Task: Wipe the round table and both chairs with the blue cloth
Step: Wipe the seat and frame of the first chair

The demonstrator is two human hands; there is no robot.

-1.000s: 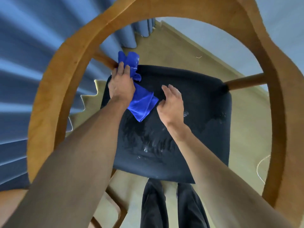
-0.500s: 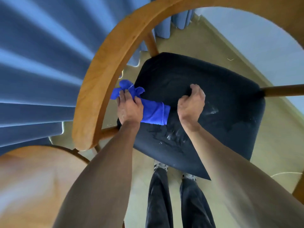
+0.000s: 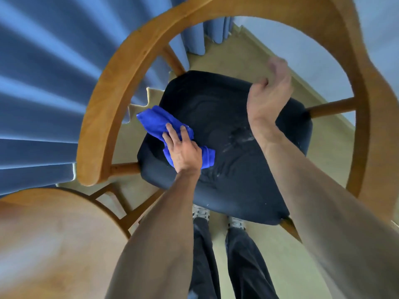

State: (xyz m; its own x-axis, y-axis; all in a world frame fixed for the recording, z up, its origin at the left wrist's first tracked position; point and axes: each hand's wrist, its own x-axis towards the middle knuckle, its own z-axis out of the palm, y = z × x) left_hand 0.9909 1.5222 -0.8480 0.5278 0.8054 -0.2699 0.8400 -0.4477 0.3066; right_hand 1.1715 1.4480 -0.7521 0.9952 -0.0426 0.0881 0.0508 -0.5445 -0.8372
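Observation:
A wooden chair with a curved back rail (image 3: 103, 117) and a dark padded seat (image 3: 248, 180) stands below me. On the left part of the seat lies the bunched blue cloth (image 3: 155, 121). My left hand (image 3: 185, 152) presses on the cloth, its fingers lying fairly straight across it. My right hand (image 3: 269, 93) hovers over the seat's far right part, blurred, with loosely curled fingers and nothing in it. Pale streaks show on the seat between my hands. An edge of the round wooden table (image 3: 43, 234) fills the lower left corner.
Blue pleated curtains (image 3: 43, 83) hang close on the left and behind the chair. A pale wall (image 3: 280, 39) and beige floor (image 3: 334, 158) lie to the right. My legs and shoes (image 3: 200, 212) stand at the seat's near edge.
My left hand slid the cloth from the seat's left rim further onto the seat. My right hand lifted off the seat and moved toward the far right.

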